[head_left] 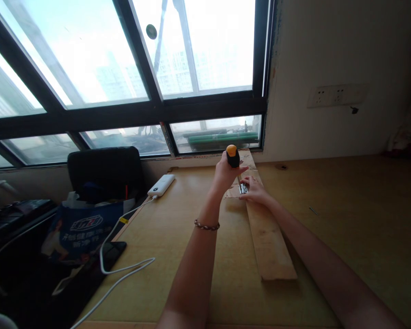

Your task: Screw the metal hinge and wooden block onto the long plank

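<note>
My left hand is wrapped round the black-and-yellow handle of a screwdriver, which stands upright with its shaft pointing down. The tip meets or nearly meets a small shiny metal fitting; the exact contact is too small to tell. With its fingers closed on that fitting, my right hand steadies it on a wooden board. The long pale board lies lengthwise away from me, and a second flat piece of wood lies at its far end, partly behind my hands.
On the yellowish table lie a white power bank with a white cable, and a small screw or nail to the right. A black chair holding a blue bag stands left. Windows and a wall border the far side.
</note>
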`<state>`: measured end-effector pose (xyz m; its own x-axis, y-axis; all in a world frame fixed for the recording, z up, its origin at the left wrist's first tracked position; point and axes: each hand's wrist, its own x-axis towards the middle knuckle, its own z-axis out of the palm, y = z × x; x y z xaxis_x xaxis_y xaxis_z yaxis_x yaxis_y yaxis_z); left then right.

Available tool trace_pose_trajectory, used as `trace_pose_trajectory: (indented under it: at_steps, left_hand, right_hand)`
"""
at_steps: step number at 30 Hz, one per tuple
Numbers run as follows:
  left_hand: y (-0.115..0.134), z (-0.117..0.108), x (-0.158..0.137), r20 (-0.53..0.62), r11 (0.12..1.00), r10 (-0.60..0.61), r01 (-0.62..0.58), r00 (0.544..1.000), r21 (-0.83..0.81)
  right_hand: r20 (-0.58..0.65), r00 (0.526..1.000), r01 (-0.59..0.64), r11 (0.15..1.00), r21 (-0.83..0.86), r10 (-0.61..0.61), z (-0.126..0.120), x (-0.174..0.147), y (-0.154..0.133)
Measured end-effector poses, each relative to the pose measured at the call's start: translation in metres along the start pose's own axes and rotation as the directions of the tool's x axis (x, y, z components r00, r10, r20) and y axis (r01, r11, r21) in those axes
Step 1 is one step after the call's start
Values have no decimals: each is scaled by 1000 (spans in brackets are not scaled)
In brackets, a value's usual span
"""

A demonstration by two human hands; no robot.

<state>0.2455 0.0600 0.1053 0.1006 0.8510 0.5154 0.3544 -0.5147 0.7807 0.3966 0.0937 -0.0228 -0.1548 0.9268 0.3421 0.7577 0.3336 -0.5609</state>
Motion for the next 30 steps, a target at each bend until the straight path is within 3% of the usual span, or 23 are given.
trace_pose_trajectory:
  at_steps: [13, 19, 24, 26, 30]
  left_hand:
    - [1, -7, 1, -149, 988, -10, 33, 989, 153]
    - [-14, -11, 5, -32, 999, -20, 18, 999, -43]
    - [-24, -11, 9, 126, 961, -65, 95, 990, -258]
    - [-25, -10, 10, 142, 962, -59, 95, 988, -257]
    - [-22, -4, 8, 57, 988, -41, 49, 998, -146]
  right_hand:
    - [8, 1000, 7, 1000, -19, -7, -2, -2, -1]
    - [12, 1000, 7, 1000, -21, -7, -3, -2, -2]
    - [9, 1000, 7, 1000, -11, -7, -3, -3, -3]
    - [9, 1000, 9, 1000, -7, -8, -3, -3, -3]
    - [5, 1000, 11, 1000, 0, -11, -2, -2, -2]
